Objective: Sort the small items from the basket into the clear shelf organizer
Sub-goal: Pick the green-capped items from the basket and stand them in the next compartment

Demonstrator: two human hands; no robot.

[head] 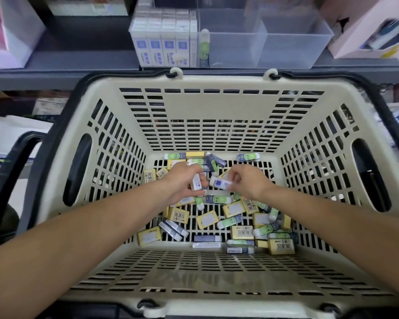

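Observation:
Both of my arms reach down into a cream plastic basket [217,102]. My left hand [184,178] grips a white-and-blue eraser [196,183] held upright. My right hand [247,180] pinches a second white-and-blue eraser [219,183] lying sideways, its end close to the first. Several yellow, green and blue-white erasers [235,223] lie loose on the basket floor below. On the shelf behind stands the clear organizer [263,42]: its left compartment holds a row of white-and-blue erasers [164,44], and one green eraser [203,48] stands in the middle compartment.
The organizer's right compartment [295,47] shows nothing inside. A white box [12,35] stands on the grey shelf at the left and a pink box [373,31] at the right. The basket's black handle [7,178] hangs at the left.

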